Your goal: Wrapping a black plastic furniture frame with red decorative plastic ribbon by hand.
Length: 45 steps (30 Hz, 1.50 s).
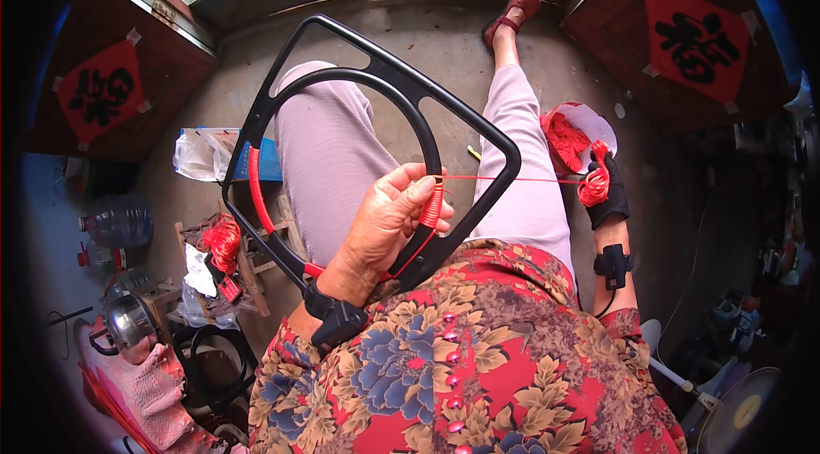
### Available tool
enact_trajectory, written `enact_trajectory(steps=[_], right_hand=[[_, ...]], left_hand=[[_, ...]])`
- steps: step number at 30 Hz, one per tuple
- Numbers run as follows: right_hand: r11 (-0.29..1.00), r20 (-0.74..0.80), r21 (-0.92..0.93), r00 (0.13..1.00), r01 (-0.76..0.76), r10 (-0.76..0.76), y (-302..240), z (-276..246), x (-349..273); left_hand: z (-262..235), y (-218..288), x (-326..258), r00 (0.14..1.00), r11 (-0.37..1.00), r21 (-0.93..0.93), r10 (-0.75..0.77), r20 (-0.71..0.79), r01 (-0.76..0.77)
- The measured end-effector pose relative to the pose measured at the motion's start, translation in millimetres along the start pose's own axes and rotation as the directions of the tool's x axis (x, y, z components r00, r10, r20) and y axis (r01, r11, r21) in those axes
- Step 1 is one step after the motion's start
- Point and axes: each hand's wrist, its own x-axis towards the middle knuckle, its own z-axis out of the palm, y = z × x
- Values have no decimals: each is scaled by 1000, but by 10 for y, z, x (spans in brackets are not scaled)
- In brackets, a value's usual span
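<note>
A black frame [408, 93] with a round inner ring rests tilted across my lap and left leg. My left hand [389, 210] grips the ring, thumb and fingers pinching it where a coil of red cord [433, 208] is wound tightly around it. From that coil a single red strand [512, 180] runs taut to the right. At its other end my right hand [608, 193], in a black glove, is closed on a small bundle of red cord [594, 187]. More red wrapping [256, 189] covers the ring's left side, and a short red patch [313, 269] shows near my left wrist.
A container with red material [565, 142] stands beyond my right hand. To my left are a wooden stool [254, 279] with red cord [222, 242], a white plastic bag [205, 155], a large bottle [124, 222] and a metal pot [131, 326]. Open doors flank the far side.
</note>
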Motion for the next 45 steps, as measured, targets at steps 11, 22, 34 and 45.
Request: enact_trajectory(steps=[11,22,34,45], right_hand=[[445,122,-875,976,192,-181,284,671,56],[961,653,-122,709,-250,267,1649,1693,37],[876,596,-344,642,-339,483,1279,2064,-197],[983,204,-10,962,-181,179,527,814,-191]], left_hand=[[12,49,14,998,999,-15,-42,-44,42],[16,-52,6,975,975,-23,-219,32,220],[-74,-113,35,997,996,-84,18,74,-12],[-12,5,12,992,992,23,-126,-23,126]])
